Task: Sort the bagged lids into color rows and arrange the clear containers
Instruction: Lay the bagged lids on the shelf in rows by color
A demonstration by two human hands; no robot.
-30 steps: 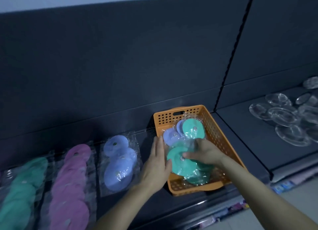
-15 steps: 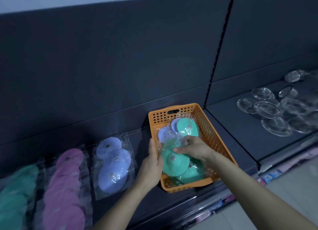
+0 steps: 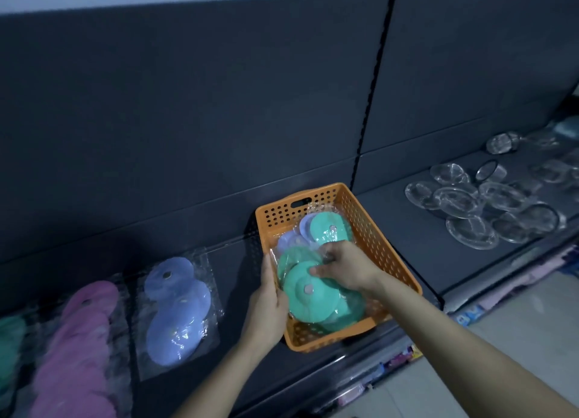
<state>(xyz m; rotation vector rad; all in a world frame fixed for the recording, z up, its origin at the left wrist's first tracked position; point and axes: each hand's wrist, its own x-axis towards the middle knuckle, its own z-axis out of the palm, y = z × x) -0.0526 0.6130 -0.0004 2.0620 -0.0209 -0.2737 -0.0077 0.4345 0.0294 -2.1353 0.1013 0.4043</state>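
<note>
Three colour rows already lie on the dark shelf (image 3: pixel 423 261): a green row (image 3: pixel 11 348) cut off at the far left edge, a pink row (image 3: pixel 75 348) beside it, then a lavender bag (image 3: pixel 177 311) on its own. Next comes the left hand (image 3: pixel 266 308), thumb over and fingers behind the left edge of the green bag (image 3: pixel 308 295), which sits tilted inside the orange basket (image 3: pixel 376 239). The right hand (image 3: pixel 351 269) has its fingers curled, pinching the bag's loose plastic near the top. To do this lift well, I would keep both grips, raise the bag flat so that the stacked lids do not slide to one end, and clear the basket wall before carrying it across to the green row. The more bagged lids (image 3: pixel 326 229) underneath at the back could drag up with the film, so a slow start seems wise. Well apart on the right, the clear containers (image 3: pixel 470 207) lie scattered and overlapping. No brand or print shows on the bags; the shelf-edge tags (image 3: pixel 466 317) are too blurred to read.
</note>
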